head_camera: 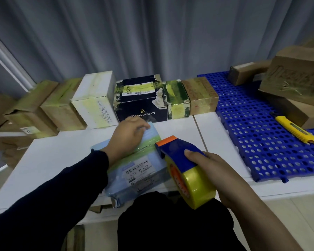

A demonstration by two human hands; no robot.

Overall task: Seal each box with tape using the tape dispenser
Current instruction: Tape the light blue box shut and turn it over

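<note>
Head view: left hand (129,135) rests relaxed atop the blue box (145,175), likely light and dentable, so pin it there; right hand (218,172) grips the tape dispenser (177,151)

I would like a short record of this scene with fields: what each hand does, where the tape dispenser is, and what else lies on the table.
left hand: rests on top of the light blue box
right hand: grips the tape dispenser
dispenser: blue with an orange front, holds a yellow tape roll; its front is at the box's right edge
table: white; a row of taped boxes along its back
right side: blue perforated mat with a yellow utility knife on it
</note>
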